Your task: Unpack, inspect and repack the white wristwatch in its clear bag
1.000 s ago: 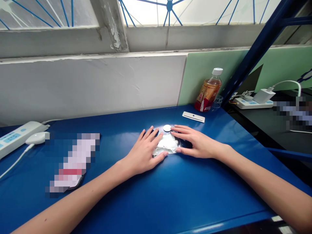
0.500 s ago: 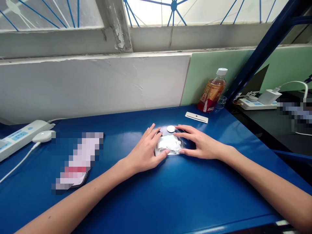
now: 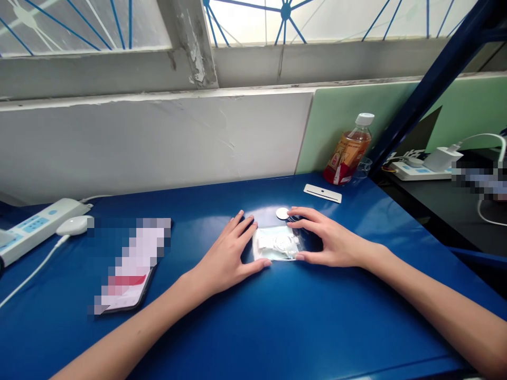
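A small clear plastic bag (image 3: 277, 244) with white parts inside lies flat on the blue table (image 3: 277, 327). My left hand (image 3: 225, 258) rests flat against the bag's left edge, fingers spread, thumb along its near edge. My right hand (image 3: 330, 240) lies at the bag's right edge with fingers stretched out, touching it. A small white round disc (image 3: 282, 213) sits just beyond the bag, close to my right fingertips.
A white flat strip (image 3: 322, 193) lies farther back. A bottle of orange drink (image 3: 348, 151) stands at the back right. A phone (image 3: 130, 266) lies at the left, with a white power strip (image 3: 31, 230) and a white plug (image 3: 73, 225) beyond it. A black desk (image 3: 447, 206) adjoins on the right.
Both hands have slid off the top of the bag to its sides, so the bag now shows flat between them. The camera view has shifted slightly.
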Tool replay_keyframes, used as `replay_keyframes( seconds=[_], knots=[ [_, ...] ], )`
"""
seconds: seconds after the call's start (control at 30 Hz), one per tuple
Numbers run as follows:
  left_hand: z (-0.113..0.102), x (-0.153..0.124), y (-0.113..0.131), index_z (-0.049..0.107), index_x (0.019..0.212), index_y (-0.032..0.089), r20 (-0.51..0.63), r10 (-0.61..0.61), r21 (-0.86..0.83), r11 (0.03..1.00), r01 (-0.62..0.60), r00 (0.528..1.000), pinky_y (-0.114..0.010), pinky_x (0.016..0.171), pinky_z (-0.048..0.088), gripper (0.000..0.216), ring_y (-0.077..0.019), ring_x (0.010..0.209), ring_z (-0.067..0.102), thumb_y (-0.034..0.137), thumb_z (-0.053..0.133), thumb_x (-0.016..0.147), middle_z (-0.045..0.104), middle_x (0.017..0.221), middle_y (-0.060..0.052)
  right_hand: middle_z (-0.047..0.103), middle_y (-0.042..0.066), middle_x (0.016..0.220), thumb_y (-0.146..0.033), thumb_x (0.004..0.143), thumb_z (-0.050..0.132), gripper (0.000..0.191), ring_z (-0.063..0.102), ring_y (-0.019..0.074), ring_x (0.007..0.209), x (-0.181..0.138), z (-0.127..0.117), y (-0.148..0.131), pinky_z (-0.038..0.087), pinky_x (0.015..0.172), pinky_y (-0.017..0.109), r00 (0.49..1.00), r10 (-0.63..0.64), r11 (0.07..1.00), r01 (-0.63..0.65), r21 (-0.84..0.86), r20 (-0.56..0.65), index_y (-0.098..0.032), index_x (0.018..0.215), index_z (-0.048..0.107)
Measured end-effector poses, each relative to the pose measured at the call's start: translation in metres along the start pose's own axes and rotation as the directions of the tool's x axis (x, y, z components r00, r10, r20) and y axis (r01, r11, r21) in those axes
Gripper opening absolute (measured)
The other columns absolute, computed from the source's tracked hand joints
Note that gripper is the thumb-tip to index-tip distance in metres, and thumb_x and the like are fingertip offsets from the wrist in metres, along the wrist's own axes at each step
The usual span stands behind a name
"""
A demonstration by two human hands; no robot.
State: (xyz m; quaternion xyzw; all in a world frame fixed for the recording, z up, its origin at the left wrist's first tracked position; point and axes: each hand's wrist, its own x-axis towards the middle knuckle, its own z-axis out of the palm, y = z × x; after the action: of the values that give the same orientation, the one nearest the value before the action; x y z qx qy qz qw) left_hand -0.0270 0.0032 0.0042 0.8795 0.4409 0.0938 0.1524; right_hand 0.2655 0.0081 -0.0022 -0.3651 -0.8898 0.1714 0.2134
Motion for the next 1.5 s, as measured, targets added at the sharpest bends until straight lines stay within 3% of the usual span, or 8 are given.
replay_keyframes(
  seconds=[0.4,0.67,0.83,1.0,1.33,1.5],
  knots=[
    [0.005,0.0,0.003,0.043,0.148,0.015,-0.044,-0.036,0.021,0.999,0.037,0.998,-0.052,0.118,0.029,0.087,-0.0352,0.15,0.016,0.071,0.058,0.083,0.037,0.157,-0.012,0.044,0.017,0.149,-0.047,0.081,0.072,0.059,0.043,0.0352,0.138,-0.001,0.0,0.0,0.041,0.11,0.052,1.0,0.018,1.0,-0.018,-0.012,0.001,-0.022,0.131,0.056],
    [0.005,0.002,0.003,0.043,0.148,0.015,-0.052,-0.042,0.01,0.999,0.043,0.998,-0.053,0.118,0.029,0.088,-0.0349,0.15,0.018,0.072,0.058,0.082,0.037,0.157,-0.012,0.042,0.019,0.15,-0.052,0.08,0.072,0.071,0.042,0.0348,0.138,0.001,-0.002,0.001,0.039,0.111,0.052,1.0,0.007,0.999,-0.006,-0.044,0.027,-0.019,0.138,0.051],
    [0.005,0.0,0.002,0.034,0.154,0.023,-0.045,-0.028,0.003,1.0,0.028,0.999,-0.056,0.117,0.027,0.087,-0.0354,0.15,0.016,0.069,0.058,0.084,0.031,0.16,-0.011,0.044,0.019,0.149,-0.051,0.081,0.071,0.069,0.041,0.0358,0.139,0.001,-0.001,0.001,0.039,0.111,0.054,1.0,-0.011,0.998,0.012,-0.054,0.022,-0.019,0.139,0.053],
    [0.005,-0.001,0.0,0.04,0.151,0.029,-0.022,-0.027,0.006,1.0,0.027,0.999,-0.058,0.116,0.027,0.08,-0.0376,0.15,0.014,0.07,0.057,0.084,0.032,0.16,-0.009,0.042,0.02,0.151,-0.05,0.083,0.07,0.073,0.041,0.0352,0.139,0.001,0.0,0.0,0.04,0.111,0.053,0.999,-0.027,0.998,0.029,-0.06,0.034,-0.018,0.145,0.048],
    [0.007,0.001,0.007,0.049,0.144,0.027,-0.062,-0.058,0.003,0.998,0.058,0.996,-0.056,0.117,0.027,0.07,-0.0353,0.15,0.019,0.068,0.052,0.088,0.037,0.157,-0.009,0.046,0.017,0.15,-0.047,0.081,0.073,0.067,0.041,0.0355,0.14,0.002,0.001,-0.001,0.038,0.112,0.055,0.999,-0.036,0.999,0.036,0.005,0.034,-0.023,0.14,0.054],
    [0.01,0.002,0.011,0.051,0.141,0.02,-0.082,-0.078,0.003,0.997,0.079,0.994,-0.057,0.118,0.024,0.078,-0.0368,0.149,0.021,0.07,0.06,0.082,0.039,0.155,-0.013,0.044,0.017,0.151,-0.047,0.08,0.074,0.069,0.039,0.0354,0.141,0.002,0.003,-0.001,0.036,0.113,0.054,0.999,-0.006,0.999,0.004,0.046,0.044,-0.021,0.14,0.054]
  ],
)
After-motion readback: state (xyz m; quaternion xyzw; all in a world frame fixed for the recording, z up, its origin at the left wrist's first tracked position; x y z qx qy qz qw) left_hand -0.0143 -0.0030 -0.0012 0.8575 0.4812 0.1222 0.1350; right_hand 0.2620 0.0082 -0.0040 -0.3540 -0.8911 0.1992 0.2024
